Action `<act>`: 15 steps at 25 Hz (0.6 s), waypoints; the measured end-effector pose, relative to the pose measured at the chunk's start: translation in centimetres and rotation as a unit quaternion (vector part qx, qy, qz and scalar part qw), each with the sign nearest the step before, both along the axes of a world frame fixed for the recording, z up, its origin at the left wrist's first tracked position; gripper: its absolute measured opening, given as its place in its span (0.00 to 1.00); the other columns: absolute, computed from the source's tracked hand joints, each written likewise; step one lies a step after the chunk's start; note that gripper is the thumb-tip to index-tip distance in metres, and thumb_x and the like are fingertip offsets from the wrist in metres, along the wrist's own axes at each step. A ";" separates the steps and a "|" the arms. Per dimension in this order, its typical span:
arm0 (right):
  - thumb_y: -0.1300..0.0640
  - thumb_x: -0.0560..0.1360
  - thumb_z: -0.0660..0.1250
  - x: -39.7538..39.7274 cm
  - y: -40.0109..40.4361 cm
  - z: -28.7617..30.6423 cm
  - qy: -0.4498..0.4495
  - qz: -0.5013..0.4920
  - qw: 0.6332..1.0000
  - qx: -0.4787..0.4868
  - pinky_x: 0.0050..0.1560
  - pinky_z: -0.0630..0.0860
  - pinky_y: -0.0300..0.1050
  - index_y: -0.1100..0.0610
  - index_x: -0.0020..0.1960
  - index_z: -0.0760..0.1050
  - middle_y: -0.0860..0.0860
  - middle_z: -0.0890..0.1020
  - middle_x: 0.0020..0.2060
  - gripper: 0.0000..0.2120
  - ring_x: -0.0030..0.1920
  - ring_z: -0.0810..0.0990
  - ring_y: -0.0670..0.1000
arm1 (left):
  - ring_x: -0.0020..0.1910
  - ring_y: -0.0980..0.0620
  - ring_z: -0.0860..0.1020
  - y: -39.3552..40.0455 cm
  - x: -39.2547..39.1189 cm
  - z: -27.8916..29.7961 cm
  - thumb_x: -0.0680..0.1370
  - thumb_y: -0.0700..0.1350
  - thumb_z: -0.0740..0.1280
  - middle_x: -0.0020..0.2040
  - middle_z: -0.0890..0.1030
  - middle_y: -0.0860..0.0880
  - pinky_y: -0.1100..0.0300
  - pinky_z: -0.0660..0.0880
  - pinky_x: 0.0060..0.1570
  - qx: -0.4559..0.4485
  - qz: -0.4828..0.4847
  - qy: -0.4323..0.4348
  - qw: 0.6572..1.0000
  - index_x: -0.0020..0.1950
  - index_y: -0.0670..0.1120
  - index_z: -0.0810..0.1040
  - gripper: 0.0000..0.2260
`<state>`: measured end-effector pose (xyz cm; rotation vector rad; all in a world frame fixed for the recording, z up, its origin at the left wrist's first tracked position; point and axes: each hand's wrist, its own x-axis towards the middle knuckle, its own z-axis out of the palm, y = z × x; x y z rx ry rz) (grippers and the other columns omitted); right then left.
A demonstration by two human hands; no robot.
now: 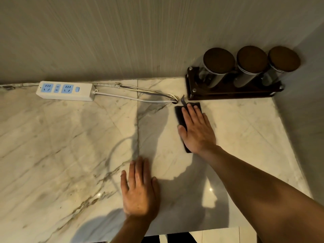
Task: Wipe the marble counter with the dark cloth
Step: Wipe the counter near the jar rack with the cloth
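The marble counter (61, 146) is pale with grey and brown veins and fills most of the view. A dark folded cloth (179, 114) lies flat on it toward the back right. My right hand (197, 130) presses flat on top of the cloth, fingers pointing at the wall, and covers most of it. A small loop tag sticks up from the cloth's far edge. My left hand (140, 188) rests palm down on the bare marble nearer the front edge, fingers spread, holding nothing.
A white power strip (65, 91) with blue sockets lies at the back left; its cables (136, 95) run into a hole just left of the cloth. A dark rack (231, 94) holding three lidded glass jars stands in the back right corner. Walls bound the back and right.
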<state>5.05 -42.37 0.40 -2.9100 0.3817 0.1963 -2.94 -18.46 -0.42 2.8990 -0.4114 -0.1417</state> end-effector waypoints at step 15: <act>0.46 0.80 0.44 -2.6 4.3 -0.3 -0.037 -0.330 0.943 0.021 0.74 0.43 0.56 0.56 0.78 0.45 0.54 0.49 0.78 0.29 0.77 0.44 0.55 | 0.74 0.44 0.60 0.2 0.0 -0.1 0.77 0.51 0.55 0.72 0.69 0.42 0.41 0.54 0.71 -0.002 -0.009 0.010 1.000 0.72 0.42 0.67 0.26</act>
